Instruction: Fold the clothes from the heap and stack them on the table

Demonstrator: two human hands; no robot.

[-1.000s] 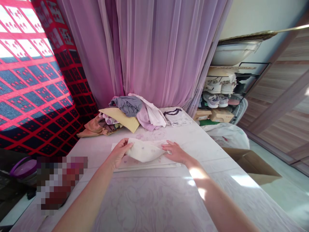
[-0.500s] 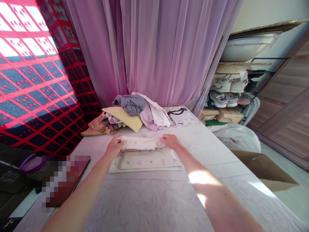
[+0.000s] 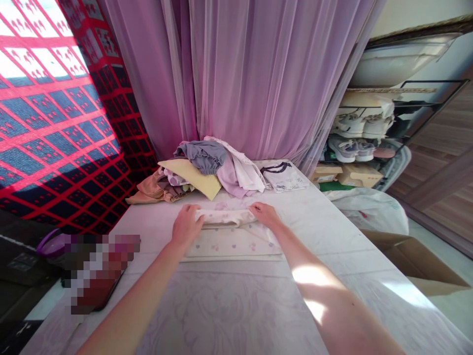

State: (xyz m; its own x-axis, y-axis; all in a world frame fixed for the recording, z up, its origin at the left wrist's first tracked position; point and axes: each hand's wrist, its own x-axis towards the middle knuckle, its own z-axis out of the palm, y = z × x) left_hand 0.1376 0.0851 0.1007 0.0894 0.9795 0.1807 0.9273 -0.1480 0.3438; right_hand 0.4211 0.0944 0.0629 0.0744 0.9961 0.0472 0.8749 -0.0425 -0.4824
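A white garment [image 3: 232, 241] with small hearts and a pinkish print lies folded in layers on the patterned sheet; its exact kind is not clear. My left hand [image 3: 187, 224] is closed on the left end of its raised far edge. At the right end of that edge, my right hand [image 3: 264, 214] pinches the cloth. Between them the fabric is stretched, and a dark gap shows under the lifted layer. My right forearm covers part of the right side of the cloth.
Behind lies a heap of clothes [image 3: 207, 158], with a folded white shirt [image 3: 286, 176] to its right. A pixelated flat item [image 3: 99, 276] sits at the left edge. Right of the surface stand an open cardboard box [image 3: 414, 261] and a shoe rack [image 3: 414, 102].
The lifted far edge has tipped downward, showing a gap beneath it. My left hand has shifted right and turned over the cloth's end. The view has shifted slightly left.
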